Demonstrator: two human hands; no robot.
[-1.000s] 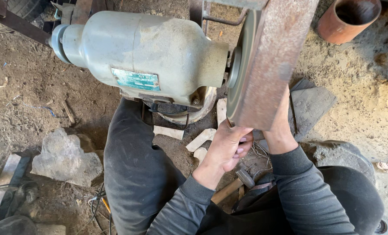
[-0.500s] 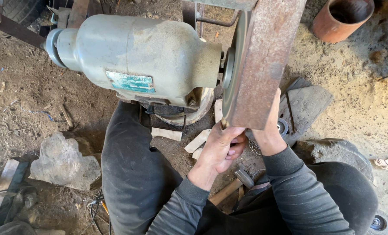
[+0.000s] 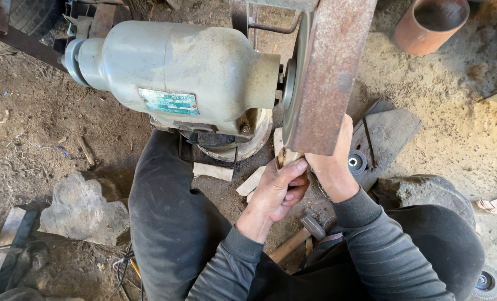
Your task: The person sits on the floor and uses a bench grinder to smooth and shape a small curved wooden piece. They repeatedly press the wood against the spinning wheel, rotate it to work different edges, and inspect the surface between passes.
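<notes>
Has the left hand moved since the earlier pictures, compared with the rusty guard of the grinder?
No, hardly: the left hand stays just under the lower end of the rusty guard, beside the right hand.

— Where do we have our hands?
— Our left hand (image 3: 276, 192) and right hand (image 3: 331, 161) meet just under the sanding belt (image 3: 329, 72), a small wood piece (image 3: 288, 158) between them.
— And around us?
— The motor (image 3: 176, 78) sits left of the belt. A hammer (image 3: 307, 231) lies between our legs, a stone (image 3: 81, 212) to our left, a pipe (image 3: 429, 25) far right.
</notes>
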